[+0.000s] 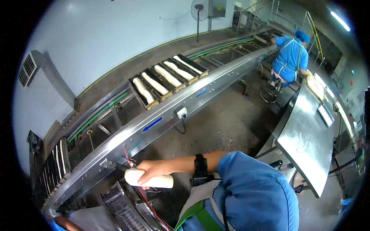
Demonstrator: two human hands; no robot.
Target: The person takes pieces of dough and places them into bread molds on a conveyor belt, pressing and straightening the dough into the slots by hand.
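My right hand point(153, 169), with a black band on its wrist, is wrapped round a thick white roll of dough point(162, 181). The roll is held roughly level in the air, its rounded left end close to the conveyor's near side. Below it sits a dark metal frame with a mesh-like surface point(122, 208). On the conveyor point(192, 91) stands a group of dark long pans point(156, 101), with a long white strip of dough point(143, 91) in each compartment. My left hand is out of the frame.
A person in blue point(291, 56) sits by the conveyor's far end, one hand at a metal table point(304, 134). More filled pans point(58, 165) are at the left. Part of another person's arm point(66, 223) shows bottom left. A switch box point(182, 112) juts from the conveyor's side.
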